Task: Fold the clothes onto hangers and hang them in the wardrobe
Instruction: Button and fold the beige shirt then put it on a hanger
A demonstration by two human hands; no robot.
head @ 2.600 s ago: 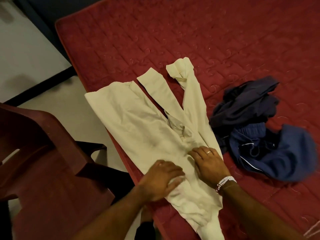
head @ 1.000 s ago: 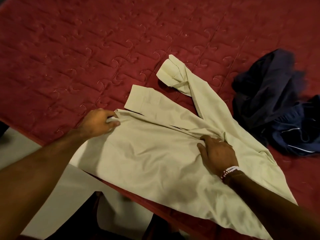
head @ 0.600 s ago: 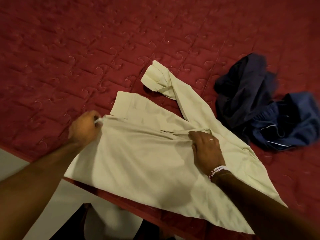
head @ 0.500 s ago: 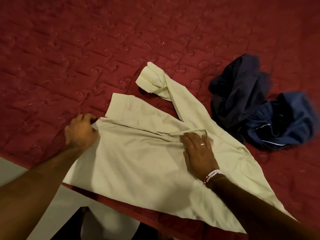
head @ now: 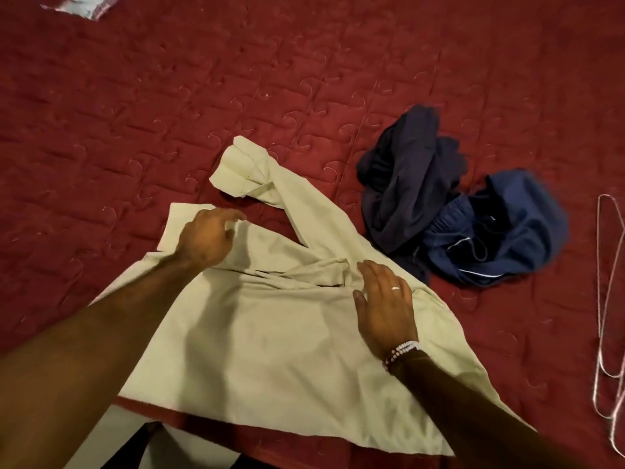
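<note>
Grip: right hand (head: 385, 306) lies flat on the cream shirt (head: 270, 333) near its collar, fingers straight; left hand (head: 206, 240) is over the folded sleeve (head: 174, 226), fingers loosely spread, clasping nothing.
Shirt: spread at the near edge of the red mattress (head: 169, 96).
Beside it: navy clothes (head: 456, 211) heaped to the right.
Farther right: wire hangers (head: 610, 299) lying on the mattress.

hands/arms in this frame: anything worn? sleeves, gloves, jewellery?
No sleeves or gloves show on either arm. The left hand shows no ring or band. The right hand wears a thin, pale metal ring on one finger and a beaded bracelet at the wrist, mostly white beads with a few dark red ones.
</note>
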